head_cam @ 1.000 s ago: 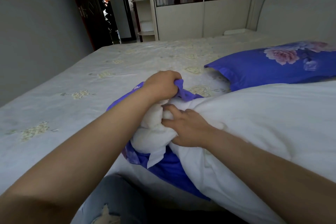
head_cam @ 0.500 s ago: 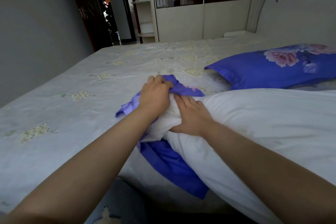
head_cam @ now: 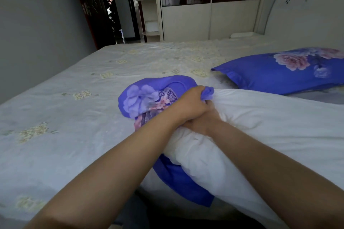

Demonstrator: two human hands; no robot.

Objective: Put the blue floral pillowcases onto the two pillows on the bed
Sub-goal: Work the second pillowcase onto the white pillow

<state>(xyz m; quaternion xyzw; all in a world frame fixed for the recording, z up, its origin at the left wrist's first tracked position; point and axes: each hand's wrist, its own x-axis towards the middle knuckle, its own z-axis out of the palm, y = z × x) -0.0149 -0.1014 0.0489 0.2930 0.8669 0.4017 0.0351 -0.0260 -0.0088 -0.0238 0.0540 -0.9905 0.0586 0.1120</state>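
A bare white pillow (head_cam: pixel 260 126) lies across the near right of the bed. A blue floral pillowcase (head_cam: pixel 149 96) is bunched at its left end, with a blue flap (head_cam: pixel 184 182) hanging under the pillow. My left hand (head_cam: pixel 191 104) is shut on the pillowcase's edge at the pillow's corner. My right hand (head_cam: pixel 202 122) lies just beneath it, pressed into the pillow's end, partly hidden by my left hand. A second pillow in a blue floral case (head_cam: pixel 283 72) rests at the far right near the headboard.
The bed (head_cam: pixel 74 108) has a white sheet with pale flower patches. A white headboard (head_cam: pixel 307 5) stands at the right, a wardrobe (head_cam: pixel 204 15) behind the bed, and an open doorway (head_cam: pixel 111 5) at the back left. My knee shows at the bottom edge.
My left hand has pulled the pillowcase up and to the right over the pillow's corner, and its floral side has billowed open on the left. My right hand has slid under my left hand.
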